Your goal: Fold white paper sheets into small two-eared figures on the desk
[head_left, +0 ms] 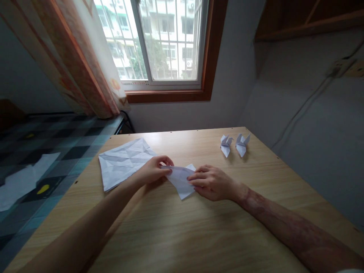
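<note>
A partly folded white paper [181, 179] lies on the wooden table [176, 231] between my two hands. My left hand [153, 170] pinches the paper's upper left edge with curled fingers. My right hand [212, 182] lies on the paper's right side, fingers pressing its edge down. A creased, unfolded white sheet [123, 161] lies flat just left of my left hand.
Two small folded paper figures [226, 145] [242, 144] stand at the table's far right. A bed with a checked cover [42, 151] and loose white papers [19, 182] is on the left. The window [159, 41] and curtain [82, 57] are behind; a wall runs along the right.
</note>
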Available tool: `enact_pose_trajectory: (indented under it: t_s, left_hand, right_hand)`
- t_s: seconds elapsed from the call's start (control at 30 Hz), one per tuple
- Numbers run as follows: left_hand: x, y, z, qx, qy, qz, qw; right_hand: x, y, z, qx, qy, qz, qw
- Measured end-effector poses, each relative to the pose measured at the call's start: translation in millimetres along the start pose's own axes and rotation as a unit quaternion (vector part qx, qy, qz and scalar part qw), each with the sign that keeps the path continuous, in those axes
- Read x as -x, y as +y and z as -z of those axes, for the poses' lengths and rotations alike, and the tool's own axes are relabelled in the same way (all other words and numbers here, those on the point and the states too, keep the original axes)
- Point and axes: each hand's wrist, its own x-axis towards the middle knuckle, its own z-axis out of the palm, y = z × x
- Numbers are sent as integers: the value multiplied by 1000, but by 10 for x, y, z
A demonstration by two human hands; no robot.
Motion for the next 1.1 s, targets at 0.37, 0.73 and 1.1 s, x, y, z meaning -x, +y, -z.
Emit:
enact_pose_trajectory:
  t_s: [0.37, 0.73, 1.1]
  left_hand:
    - [26, -13, 131, -130, -18, -93, 987]
    - [107, 39, 141, -279, -44, -242, 928]
    - [93, 14, 97, -366, -68, -270, 888]
  right_hand:
    - [36, 54, -27, 18, 6, -25, 999]
    - [5, 50, -40, -34, 12, -32, 999]
    - [12, 55, -55, -45, 1, -47, 998]
